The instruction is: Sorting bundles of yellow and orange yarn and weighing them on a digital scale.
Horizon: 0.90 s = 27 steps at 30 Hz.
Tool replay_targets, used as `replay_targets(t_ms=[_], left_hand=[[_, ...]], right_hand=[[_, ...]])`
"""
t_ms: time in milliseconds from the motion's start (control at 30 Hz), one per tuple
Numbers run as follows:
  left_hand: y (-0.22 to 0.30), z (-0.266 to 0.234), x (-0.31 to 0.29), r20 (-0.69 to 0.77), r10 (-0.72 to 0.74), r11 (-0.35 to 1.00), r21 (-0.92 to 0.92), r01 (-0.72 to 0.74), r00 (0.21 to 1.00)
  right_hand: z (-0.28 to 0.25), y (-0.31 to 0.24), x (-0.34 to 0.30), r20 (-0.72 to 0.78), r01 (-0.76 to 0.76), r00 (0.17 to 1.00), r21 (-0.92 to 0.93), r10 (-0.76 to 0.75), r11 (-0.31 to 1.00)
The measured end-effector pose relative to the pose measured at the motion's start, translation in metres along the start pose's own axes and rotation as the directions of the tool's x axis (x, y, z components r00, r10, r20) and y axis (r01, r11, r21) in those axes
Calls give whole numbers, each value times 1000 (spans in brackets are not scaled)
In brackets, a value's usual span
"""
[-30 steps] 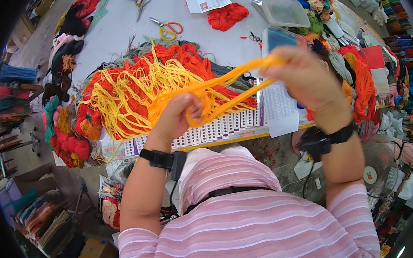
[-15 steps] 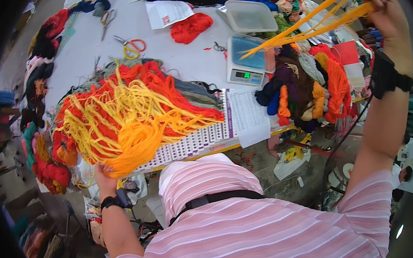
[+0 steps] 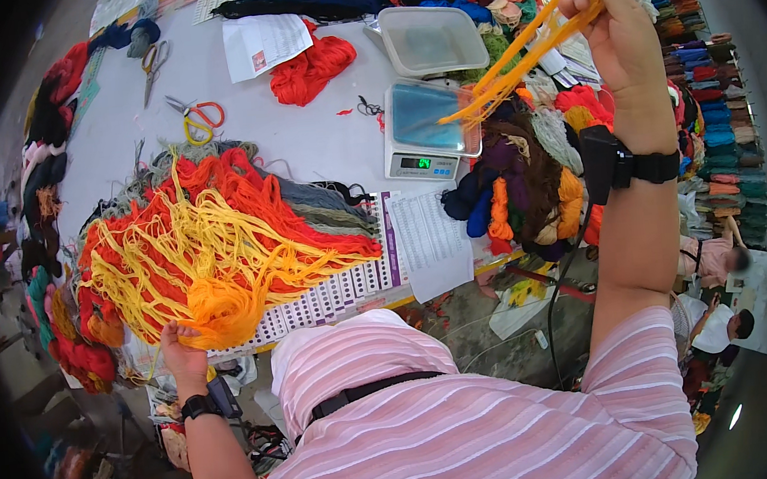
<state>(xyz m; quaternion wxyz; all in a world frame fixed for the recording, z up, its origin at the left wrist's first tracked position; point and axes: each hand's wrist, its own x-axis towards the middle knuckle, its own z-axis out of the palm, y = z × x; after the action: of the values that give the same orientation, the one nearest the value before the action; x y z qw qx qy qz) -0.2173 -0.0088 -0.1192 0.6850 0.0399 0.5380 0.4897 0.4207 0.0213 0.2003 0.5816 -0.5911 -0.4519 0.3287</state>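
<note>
Beyond the scale (image 3: 423,165) and to its right, your raised right hand (image 3: 621,36) was closed on one end of the orange strand (image 3: 533,56). The strand's long axis slanted from your fist leftward and back toward you, its two lengths drawing together, and the loose tips pointed to the left, over the scale's blue plate (image 3: 418,113); whether they touched it, you could not tell from this view. Well to the left of the scale and nearer your body, your left hand (image 3: 184,355) was pinched narrow on the near end of the orange skein (image 3: 226,313), which lay bunched on the yellow yarn (image 3: 188,243). Just beyond the scale sat the tub (image 3: 435,42); just on your side of it lay the sheet (image 3: 434,244). Half a second earlier, your right hand was farther out from the scale, the strand lay flatter, and the skein spread longer.
</note>
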Motion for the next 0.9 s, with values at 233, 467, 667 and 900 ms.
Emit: replay_targets(t_ms=[233,467,667,900], left_hand=[[-13,34,-4,-35,-28,999,28,29,999],[-22,73,-22,-105,-19,992,123,32,994],[-22,85,-32,-97,-49,987,146,63,994],[-20,88,-28,-39,-66,966,247,74,997]], right_hand=[[6,55,4,-179,25,980,-308,-84,951],[-28,236,-38,-384,-410,851,-55,360,911],[-31,378,-149,-372,-606,338,617,865,502],[-22,380,-197,-311,-561,244,727,919,395]])
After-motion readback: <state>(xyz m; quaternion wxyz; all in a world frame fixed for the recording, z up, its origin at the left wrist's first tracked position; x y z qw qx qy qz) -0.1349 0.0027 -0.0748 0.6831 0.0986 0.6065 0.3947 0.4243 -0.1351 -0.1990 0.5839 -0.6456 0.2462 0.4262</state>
